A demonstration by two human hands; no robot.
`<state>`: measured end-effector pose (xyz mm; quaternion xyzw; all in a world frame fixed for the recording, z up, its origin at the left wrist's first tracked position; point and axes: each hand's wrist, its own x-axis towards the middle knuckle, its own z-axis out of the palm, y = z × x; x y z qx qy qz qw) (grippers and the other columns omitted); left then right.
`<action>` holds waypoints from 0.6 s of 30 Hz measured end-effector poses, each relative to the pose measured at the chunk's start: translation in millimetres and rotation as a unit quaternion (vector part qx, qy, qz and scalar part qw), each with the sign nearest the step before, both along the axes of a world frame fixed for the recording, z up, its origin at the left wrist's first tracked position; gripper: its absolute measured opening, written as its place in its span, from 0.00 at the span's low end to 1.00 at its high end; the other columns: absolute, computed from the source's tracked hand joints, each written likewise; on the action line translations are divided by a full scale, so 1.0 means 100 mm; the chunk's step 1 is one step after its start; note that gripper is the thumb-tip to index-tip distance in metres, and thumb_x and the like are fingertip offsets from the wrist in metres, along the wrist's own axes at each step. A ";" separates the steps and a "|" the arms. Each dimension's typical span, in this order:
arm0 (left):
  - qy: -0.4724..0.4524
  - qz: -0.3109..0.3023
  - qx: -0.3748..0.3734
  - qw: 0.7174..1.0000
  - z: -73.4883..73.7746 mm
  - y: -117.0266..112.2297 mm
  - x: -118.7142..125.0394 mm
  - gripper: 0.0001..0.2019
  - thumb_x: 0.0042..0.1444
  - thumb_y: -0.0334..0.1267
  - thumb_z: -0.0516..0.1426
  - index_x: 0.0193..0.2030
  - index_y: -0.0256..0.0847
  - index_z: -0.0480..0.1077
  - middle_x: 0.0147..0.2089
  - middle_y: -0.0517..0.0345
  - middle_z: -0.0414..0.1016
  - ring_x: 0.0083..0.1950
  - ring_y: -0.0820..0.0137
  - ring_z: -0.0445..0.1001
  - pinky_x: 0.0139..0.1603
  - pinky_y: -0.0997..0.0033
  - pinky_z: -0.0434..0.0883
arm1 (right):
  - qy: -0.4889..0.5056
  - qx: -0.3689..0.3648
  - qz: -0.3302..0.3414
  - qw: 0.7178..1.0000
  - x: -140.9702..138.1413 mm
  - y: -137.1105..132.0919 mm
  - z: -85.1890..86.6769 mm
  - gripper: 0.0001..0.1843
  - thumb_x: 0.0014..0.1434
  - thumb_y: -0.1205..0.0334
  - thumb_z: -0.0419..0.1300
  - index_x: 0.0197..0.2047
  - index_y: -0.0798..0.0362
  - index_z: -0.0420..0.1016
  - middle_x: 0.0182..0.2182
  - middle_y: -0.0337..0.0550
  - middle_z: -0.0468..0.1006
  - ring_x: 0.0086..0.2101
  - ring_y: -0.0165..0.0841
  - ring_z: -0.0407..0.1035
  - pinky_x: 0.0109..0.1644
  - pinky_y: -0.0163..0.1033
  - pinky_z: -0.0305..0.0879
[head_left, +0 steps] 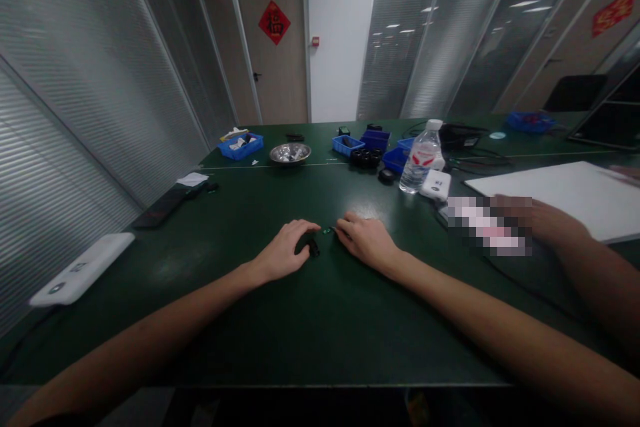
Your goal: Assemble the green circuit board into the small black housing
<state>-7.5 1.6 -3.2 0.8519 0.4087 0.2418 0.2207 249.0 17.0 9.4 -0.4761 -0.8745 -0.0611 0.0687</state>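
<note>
My left hand (283, 250) rests on the green table, thumb apart from its outstretched fingers. A small black curved part (313, 247) lies at the gap between thumb and fingers; I cannot make out its kind. Just beyond the left fingertips are tiny green pieces (327, 231) on the tabletop, between my two hands. My right hand (367, 238) lies to the right of them, its fingers curled and drawn together. Something thin and dark seems to show at the right fingertips, too small to name.
A water bottle (421, 157) stands at the right behind a white device (436, 185). Further back are a metal bowl (290, 154) and blue trays (242, 147). Another white device (83, 269) lies left. Another person's hand (555, 220) is at right, near a white board (565, 193).
</note>
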 end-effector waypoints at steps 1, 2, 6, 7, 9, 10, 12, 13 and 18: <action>0.001 -0.002 -0.001 1.000 0.01 0.00 0.00 0.23 0.64 0.33 0.56 0.65 0.50 0.65 0.63 0.55 0.70 0.62 0.59 0.69 0.64 0.54 0.68 | 0.000 -0.001 0.012 1.000 0.00 0.00 0.01 0.17 0.74 0.53 0.46 0.47 0.49 0.74 0.44 0.45 0.74 0.32 0.31 0.69 0.32 0.37 0.51; 0.003 -0.004 -0.001 1.000 0.01 -0.01 0.00 0.23 0.64 0.33 0.56 0.65 0.50 0.65 0.63 0.54 0.70 0.62 0.59 0.69 0.64 0.54 0.68 | 0.001 -0.001 0.026 1.000 0.00 -0.01 0.01 0.16 0.74 0.54 0.47 0.47 0.49 0.74 0.44 0.45 0.74 0.32 0.31 0.69 0.32 0.37 0.51; 0.013 -0.005 0.009 1.000 0.04 -0.02 0.02 0.22 0.64 0.34 0.56 0.65 0.49 0.66 0.62 0.54 0.71 0.62 0.58 0.69 0.64 0.53 0.68 | 0.014 -0.001 0.070 0.997 -0.02 -0.08 0.03 0.14 0.74 0.55 0.48 0.47 0.50 0.73 0.44 0.44 0.74 0.32 0.30 0.69 0.31 0.37 0.51; 0.015 -0.006 0.011 1.000 0.05 -0.03 0.02 0.22 0.64 0.34 0.56 0.64 0.49 0.66 0.62 0.54 0.71 0.62 0.58 0.69 0.64 0.53 0.67 | 0.019 -0.003 0.081 0.997 -0.03 -0.11 0.04 0.14 0.74 0.56 0.48 0.48 0.50 0.73 0.44 0.44 0.74 0.31 0.29 0.68 0.31 0.37 0.51; 0.017 -0.012 0.015 1.000 0.08 -0.04 0.03 0.22 0.63 0.33 0.56 0.64 0.48 0.66 0.62 0.54 0.71 0.62 0.58 0.69 0.65 0.53 0.67 | 0.025 -0.007 0.098 0.995 -0.05 -0.16 0.04 0.14 0.74 0.56 0.48 0.48 0.51 0.73 0.44 0.44 0.74 0.30 0.29 0.67 0.31 0.36 0.51; 0.019 -0.015 0.016 1.000 0.09 -0.05 0.03 0.22 0.63 0.33 0.56 0.64 0.49 0.66 0.62 0.54 0.71 0.62 0.59 0.69 0.65 0.53 0.67 | 0.027 -0.007 0.103 0.994 -0.05 -0.19 0.04 0.14 0.74 0.57 0.48 0.48 0.51 0.73 0.44 0.44 0.74 0.30 0.28 0.66 0.31 0.36 0.50; 0.018 -0.017 0.021 0.999 0.10 -0.06 0.04 0.23 0.63 0.32 0.56 0.64 0.49 0.66 0.61 0.54 0.71 0.62 0.59 0.69 0.65 0.52 0.67 | 0.029 -0.006 0.107 0.994 -0.07 -0.22 0.03 0.14 0.74 0.57 0.48 0.48 0.52 0.73 0.43 0.44 0.74 0.29 0.28 0.66 0.31 0.36 0.50; 0.017 -0.017 0.025 0.999 0.11 -0.07 0.04 0.23 0.62 0.31 0.56 0.64 0.48 0.66 0.61 0.54 0.71 0.62 0.59 0.69 0.65 0.52 0.67 | 0.031 -0.006 0.107 0.994 -0.07 -0.22 0.03 0.14 0.74 0.57 0.48 0.47 0.52 0.73 0.43 0.44 0.74 0.29 0.28 0.65 0.31 0.36 0.50; 0.024 -0.022 0.058 0.998 0.14 -0.09 0.06 0.17 0.60 0.29 0.57 0.56 0.45 0.70 0.61 0.53 0.71 0.63 0.58 0.68 0.66 0.52 0.65 | 0.031 -0.007 0.081 0.996 -0.07 -0.19 0.01 0.14 0.74 0.56 0.48 0.46 0.51 0.73 0.42 0.43 0.74 0.30 0.29 0.67 0.31 0.37 0.49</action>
